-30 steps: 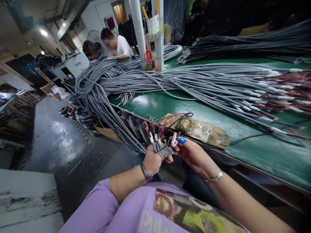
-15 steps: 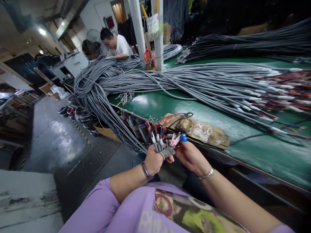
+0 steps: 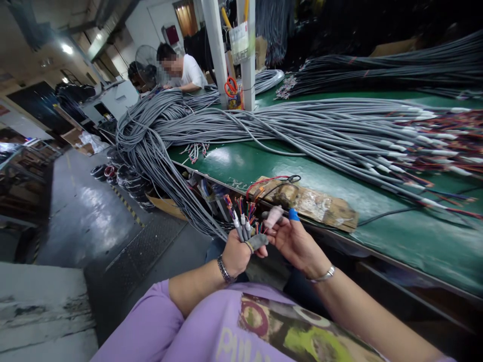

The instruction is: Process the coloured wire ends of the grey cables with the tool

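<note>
My left hand (image 3: 236, 254) is closed around several grey cables (image 3: 244, 231), a grey cover on its thumb. White sleeves ring the cable ends, and short coloured wires (image 3: 240, 205) fan out above them. Just right of the bundle is my right hand (image 3: 296, 247), palm turned up. A blue cover (image 3: 293, 215) caps its thumb, and a pale, blurred wrapping (image 3: 273, 216) covers a fingertip. Thumb and fingers are apart there, with nothing plainly held. Its lower fingertips are close to the coloured wires; whether they touch is unclear.
Long grey cables (image 3: 264, 123) spread over the green table (image 3: 396, 241) and hang off its left end. A taped cardboard piece (image 3: 320, 206) lies at the near edge. Orange scissors (image 3: 230, 86) hang by a post. A person (image 3: 184, 70) in white works beyond.
My right thumb and fingers, close together before, have spread apart and shifted slightly right. My left hand still grips the cables and has moved slightly left. The view has shifted a little.
</note>
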Demonstrator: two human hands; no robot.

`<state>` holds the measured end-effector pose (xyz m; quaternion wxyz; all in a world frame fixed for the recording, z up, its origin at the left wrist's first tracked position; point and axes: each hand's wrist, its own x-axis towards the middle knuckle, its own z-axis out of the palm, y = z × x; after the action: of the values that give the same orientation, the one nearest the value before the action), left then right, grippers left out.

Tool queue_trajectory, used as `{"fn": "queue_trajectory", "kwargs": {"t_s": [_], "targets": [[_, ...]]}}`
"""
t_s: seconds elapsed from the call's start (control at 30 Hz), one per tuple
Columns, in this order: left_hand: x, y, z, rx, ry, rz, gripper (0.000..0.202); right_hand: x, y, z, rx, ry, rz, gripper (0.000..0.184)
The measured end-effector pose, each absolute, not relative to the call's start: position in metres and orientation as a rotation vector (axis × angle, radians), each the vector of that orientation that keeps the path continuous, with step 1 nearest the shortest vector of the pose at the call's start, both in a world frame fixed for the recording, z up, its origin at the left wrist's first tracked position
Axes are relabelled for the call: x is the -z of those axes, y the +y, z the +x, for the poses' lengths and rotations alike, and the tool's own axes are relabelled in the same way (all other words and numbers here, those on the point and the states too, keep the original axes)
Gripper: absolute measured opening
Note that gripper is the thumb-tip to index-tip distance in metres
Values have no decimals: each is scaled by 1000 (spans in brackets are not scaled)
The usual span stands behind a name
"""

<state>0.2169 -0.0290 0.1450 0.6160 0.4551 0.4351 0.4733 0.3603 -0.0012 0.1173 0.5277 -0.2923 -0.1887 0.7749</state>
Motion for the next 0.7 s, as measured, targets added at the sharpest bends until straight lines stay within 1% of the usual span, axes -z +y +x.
{"fn": "queue_trajectory", "kwargs": {"t_s": [0.1, 0.23, 0.3, 0.37, 0.53, 0.7], "targets": [[-146, -31, 215, -1130, 1034, 1063, 37, -123, -2, 363, -1874, -456, -725, 40], [-151, -27, 217, -1228, 1061, 1053, 36, -131, -1, 361, -1768, -555, -796, 25], [-152, -25, 219, -1256, 1062, 1043, 37, -131, -1, 361, -1737, -570, -812, 24], [-152, -23, 222, -1260, 1072, 1042, 37, -128, -3, 360, -1708, -570, -819, 29], [-148, -20, 226, -1240, 1095, 1045, 39, -120, -7, 360, -1454, -785, -907, 41], [-145, -20, 228, -1204, 1111, 1065, 42, -125, -3, 357, -1643, -778, -817, 51]]}}
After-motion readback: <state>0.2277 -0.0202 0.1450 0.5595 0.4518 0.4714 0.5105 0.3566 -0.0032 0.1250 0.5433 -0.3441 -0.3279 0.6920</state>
